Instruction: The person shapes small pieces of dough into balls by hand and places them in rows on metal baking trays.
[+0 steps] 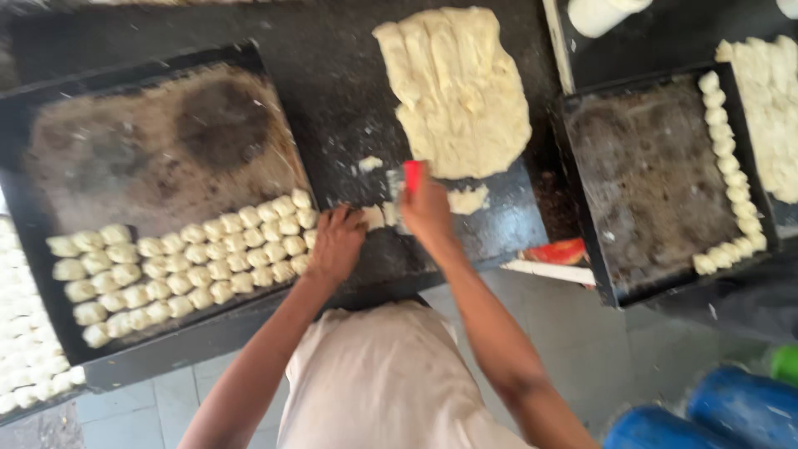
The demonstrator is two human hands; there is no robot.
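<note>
Your right hand is wrapped around a red-handled scraper – fingers pressed together on the handle, red end poking up past your knuckles. The blade is too blurry to make out, so can't tell how it sits on the dough. Taking the big dough slab as the landmark: that hand sits right at its near edge, w/ a small torn-off dough scrap just beside it, on the dark worktop the slab lies on.

Your left hand is a bit further toward you from the slab and off to its left, palm down, fingers curled over a small cut dough piece – looks like fingertips touching it, but whether it's actually pinched I can't tell, too much blur. Another tiny bit of dough lies left of the slab's near corner.

Well left of the slab there's a black baking tray, far half bare & greasy, near half packed w/ rows of little dough pieces; your left hand is just beside the end of those rows. Right of the slab – a second black tray w/ a single line of dough pieces down its right side and along the near right corner. Blue barrels on the floor, well below that tray.
</note>
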